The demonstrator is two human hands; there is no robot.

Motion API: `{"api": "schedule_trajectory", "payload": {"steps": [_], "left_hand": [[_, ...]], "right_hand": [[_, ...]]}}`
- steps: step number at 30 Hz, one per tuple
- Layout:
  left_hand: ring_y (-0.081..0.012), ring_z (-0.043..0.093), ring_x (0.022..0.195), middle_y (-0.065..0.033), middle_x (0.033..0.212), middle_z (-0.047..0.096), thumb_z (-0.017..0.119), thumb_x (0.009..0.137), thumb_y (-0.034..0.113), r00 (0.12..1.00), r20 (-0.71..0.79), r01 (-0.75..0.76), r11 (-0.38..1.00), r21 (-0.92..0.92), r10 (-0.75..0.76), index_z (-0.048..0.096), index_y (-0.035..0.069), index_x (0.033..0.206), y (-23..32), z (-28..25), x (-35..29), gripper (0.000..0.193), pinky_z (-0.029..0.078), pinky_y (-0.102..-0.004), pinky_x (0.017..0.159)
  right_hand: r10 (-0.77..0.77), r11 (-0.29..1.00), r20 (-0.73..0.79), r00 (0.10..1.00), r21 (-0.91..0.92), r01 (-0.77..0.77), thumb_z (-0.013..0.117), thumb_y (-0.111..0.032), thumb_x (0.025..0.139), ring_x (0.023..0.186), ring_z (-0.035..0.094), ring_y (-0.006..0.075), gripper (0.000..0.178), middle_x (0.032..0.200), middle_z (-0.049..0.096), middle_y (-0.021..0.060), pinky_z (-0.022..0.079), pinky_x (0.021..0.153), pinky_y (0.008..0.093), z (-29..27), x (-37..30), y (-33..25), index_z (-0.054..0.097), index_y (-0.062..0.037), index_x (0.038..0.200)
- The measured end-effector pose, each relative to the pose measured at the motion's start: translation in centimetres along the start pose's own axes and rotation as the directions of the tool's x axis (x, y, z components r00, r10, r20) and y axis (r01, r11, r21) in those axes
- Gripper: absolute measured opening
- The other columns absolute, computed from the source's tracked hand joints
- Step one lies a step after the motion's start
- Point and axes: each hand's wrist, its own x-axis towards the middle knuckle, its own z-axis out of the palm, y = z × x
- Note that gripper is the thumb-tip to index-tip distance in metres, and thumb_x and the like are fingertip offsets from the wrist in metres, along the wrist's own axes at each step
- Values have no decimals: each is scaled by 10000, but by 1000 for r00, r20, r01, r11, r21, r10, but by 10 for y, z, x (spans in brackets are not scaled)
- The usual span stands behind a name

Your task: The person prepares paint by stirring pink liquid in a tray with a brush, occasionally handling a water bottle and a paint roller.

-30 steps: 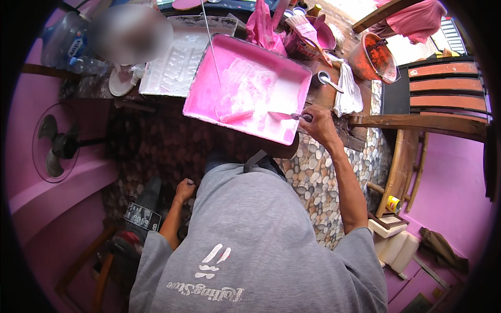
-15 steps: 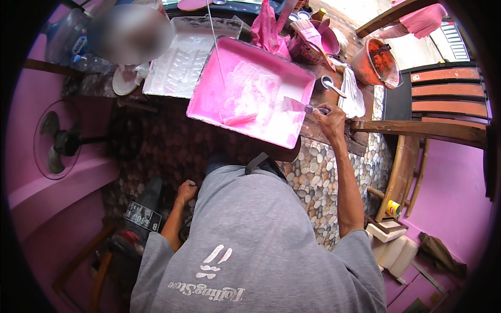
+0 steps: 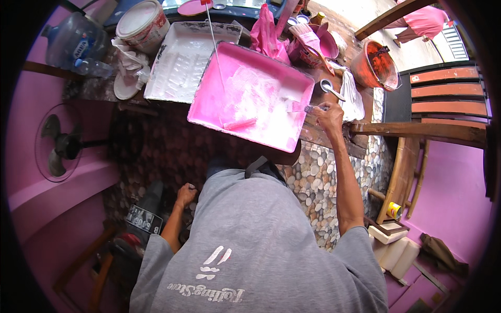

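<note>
My right hand (image 3: 330, 116) is closed around the handle of a putty knife (image 3: 298, 108). Its blade reaches over the right side of a pink-smeared paint tray (image 3: 211, 86), and whether it touches the tray floor is hard to tell. White and pink paste covers much of the tray bottom. Inside, near the front wall, lies a slim pink paint roller (image 3: 240, 124), and a thin wire rod (image 3: 214, 39) rises over the tray's back rim. Down beside my thigh, my left hand (image 3: 186, 194) has its fingers curled, with nothing visible in them.
Left of the pink tray are a white-coated tray (image 3: 175, 70), a paint bucket (image 3: 142, 25) and a water jug (image 3: 73, 44). On the right stand a brush (image 3: 307, 36), a white cloth (image 3: 353, 96) and an orange bucket (image 3: 374, 65). A fan (image 3: 60, 143) hangs left; a person (image 3: 421, 22) is farther off.
The putty knife's blade has shifted slightly and looks paler now. At the upper right, the other person has changed posture. My left hand has barely moved.
</note>
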Motion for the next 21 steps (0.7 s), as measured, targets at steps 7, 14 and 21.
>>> {"api": "schedule_trajectory", "payload": {"steps": [7,14,21], "left_hand": [[-320,672,916,-176,920,702,670,749,260,1000,-10,-22,1000,-3,22,649,31,997,3,-14,4,338,525,-383,829],[-289,674,891,-175,928,693,711,748,230,999,-34,-2,1000,-8,1,658,16,973,5,-24,-2,315,519,-367,808],[-302,667,926,-187,941,689,715,745,237,999,-34,38,999,-16,-38,664,22,985,-1,-14,-9,327,514,-366,833]], "right_hand": [[-88,995,-72,994,37,90,724,-162,703,637,665,265,219,800,675,207,535,638,351,4,24,9,712,41,783],[-418,903,-59,906,-135,408,681,-126,740,831,646,344,214,870,661,215,501,778,402,-23,22,-8,692,9,906],[-537,776,130,833,-312,549,680,-49,769,849,614,369,214,890,633,208,476,775,435,3,19,-1,645,10,972]]}}
